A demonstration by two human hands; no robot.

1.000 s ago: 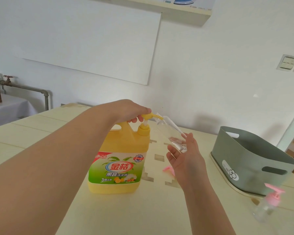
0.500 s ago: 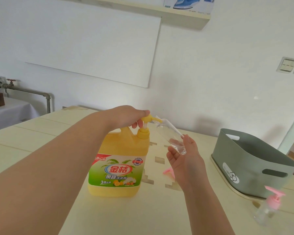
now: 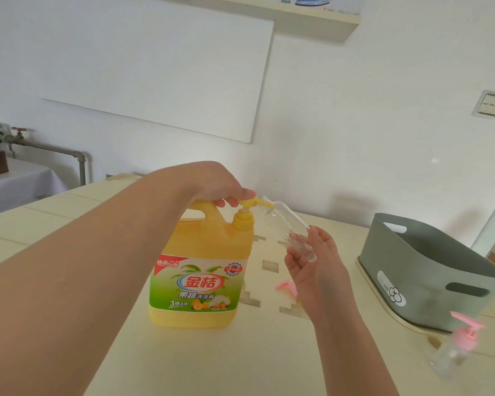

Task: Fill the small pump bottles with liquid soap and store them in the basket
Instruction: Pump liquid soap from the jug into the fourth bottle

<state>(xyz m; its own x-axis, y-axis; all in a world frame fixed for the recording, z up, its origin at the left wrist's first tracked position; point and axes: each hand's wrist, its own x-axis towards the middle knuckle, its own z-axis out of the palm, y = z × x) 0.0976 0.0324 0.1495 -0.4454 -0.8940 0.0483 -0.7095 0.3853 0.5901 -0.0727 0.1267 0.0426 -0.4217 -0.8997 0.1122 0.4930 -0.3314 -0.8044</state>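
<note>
Head view: the filling step is in hand. The left hand lies on the jug's yellow pump, fingers curled down over its head. The right hand cradles the base of a clear, uncapped bottle, fingers loosely closed round it, its mouth tilted up against the spout (little soap shows inside). Next comes a firm press down with the mouth kept on the spout. A pink cap lies on the surface; a second bottle stands near the basket.
</note>
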